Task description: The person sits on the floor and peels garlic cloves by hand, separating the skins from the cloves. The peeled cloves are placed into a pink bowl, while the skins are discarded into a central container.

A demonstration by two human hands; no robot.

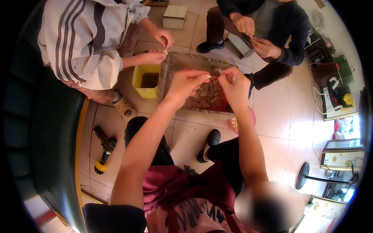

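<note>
My left hand [185, 82] and my right hand [234, 84] are raised over a clear rectangular tub [175, 64] that holds a heap of small brown pieces [205, 96]. Both hands pinch a small pale piece [211, 76] between their fingertips, thumbs close together. It is too small to tell what the piece is. A pink bowl [234, 124] sits on the floor under my right forearm, mostly hidden by it.
A person in a striped white jacket [83, 37] crouches at the left, hands at the tub's corner. A person in dark clothes [268, 27] sits opposite, handling something small. On the tiled floor: a yellow bucket [147, 79], a drill with a yellow brush [103, 149], a fan base [302, 175].
</note>
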